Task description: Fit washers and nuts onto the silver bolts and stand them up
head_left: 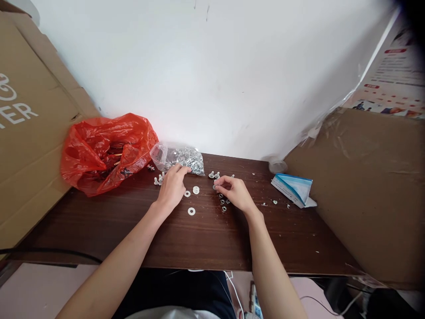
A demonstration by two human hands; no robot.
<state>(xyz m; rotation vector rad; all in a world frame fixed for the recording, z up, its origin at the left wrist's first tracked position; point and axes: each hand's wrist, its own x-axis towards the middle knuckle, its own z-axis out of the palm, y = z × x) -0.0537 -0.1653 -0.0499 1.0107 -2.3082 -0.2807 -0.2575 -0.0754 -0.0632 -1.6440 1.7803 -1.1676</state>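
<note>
My right hand [235, 191] pinches a flat metal washer [214, 187] between thumb and fingertips. Under and beside it lie several nuts [224, 208], partly covered by the hand. Just beyond its fingers, bolts [211, 175] stand on their heads. My left hand [173, 185] is loosely open, with its fingertips at the front edge of a clear plastic bag [189, 159] full of small metal hardware; no object shows in its grasp. More bolts [156, 181] are half hidden behind it. Between my hands lie several flat washers [191, 212], some overlapping.
An open red plastic bag [109, 150] with dark contents sits at the back left of the brown table [199, 248]. Cardboard [33, 110] walls the left side, and more cardboard [365, 186] the right. A blue-and-white packet [294, 188] and small scraps [275, 202] lie at right.
</note>
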